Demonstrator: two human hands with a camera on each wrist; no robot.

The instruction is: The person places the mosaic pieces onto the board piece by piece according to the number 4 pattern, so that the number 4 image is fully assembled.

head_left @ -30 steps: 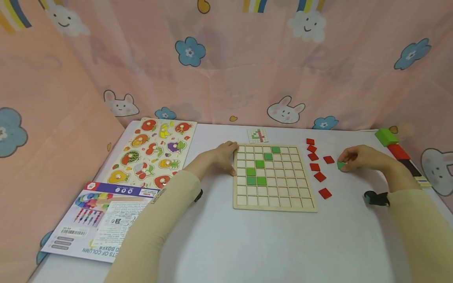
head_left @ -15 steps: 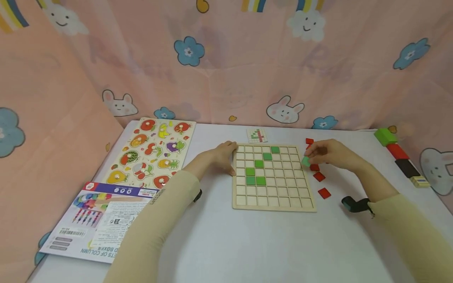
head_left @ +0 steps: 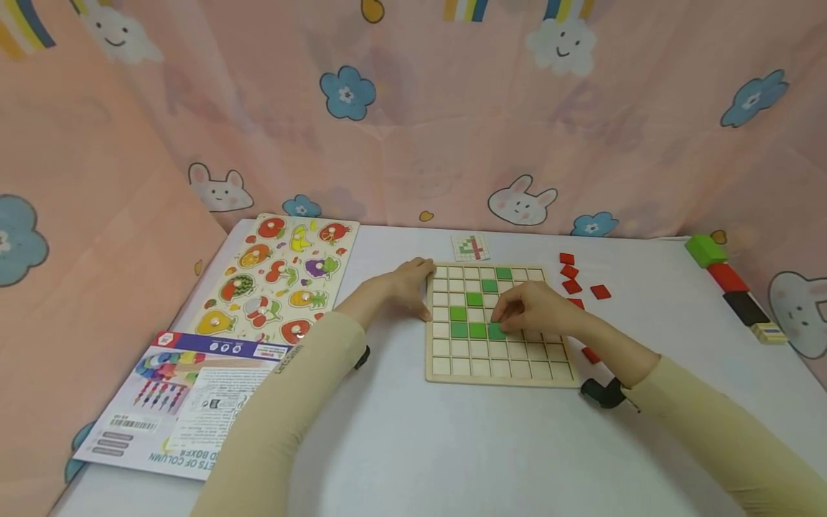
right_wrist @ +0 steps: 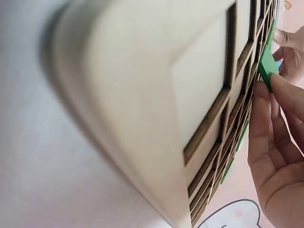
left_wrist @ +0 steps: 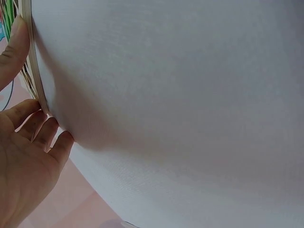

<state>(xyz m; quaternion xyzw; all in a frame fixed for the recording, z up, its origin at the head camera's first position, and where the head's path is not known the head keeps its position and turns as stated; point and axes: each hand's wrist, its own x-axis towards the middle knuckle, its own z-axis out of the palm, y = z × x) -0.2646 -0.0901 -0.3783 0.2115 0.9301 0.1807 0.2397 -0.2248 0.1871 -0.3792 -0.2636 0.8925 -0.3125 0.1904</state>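
Observation:
A wooden grid board [head_left: 504,383] lies on the white table with several green tiles set in its cells. My left hand [head_left: 408,287] rests at its left edge, thumb and fingertips touching the rim near the far corner; the left wrist view shows the fingers [left_wrist: 61,142] along the edge. Over the board's middle, my right hand [head_left: 533,309] pinches a green square tile [head_left: 495,331] between thumb and fingers. This tile is at the cell just right of two others in the same row. The right wrist view shows it tilted [right_wrist: 267,66], low against the grid.
Several red tiles [head_left: 601,292] lie right of the board, some partly behind my right arm. A small pattern card [head_left: 471,248] sits beyond it. A fruit puzzle [head_left: 232,268] and a printed box [head_left: 129,424] lie left. Coloured blocks [head_left: 728,276] line the right edge.
My right hand has carried the green tile leftward from the table, past the red tiles, onto the board's middle. The left hand has stayed at the board's edge.

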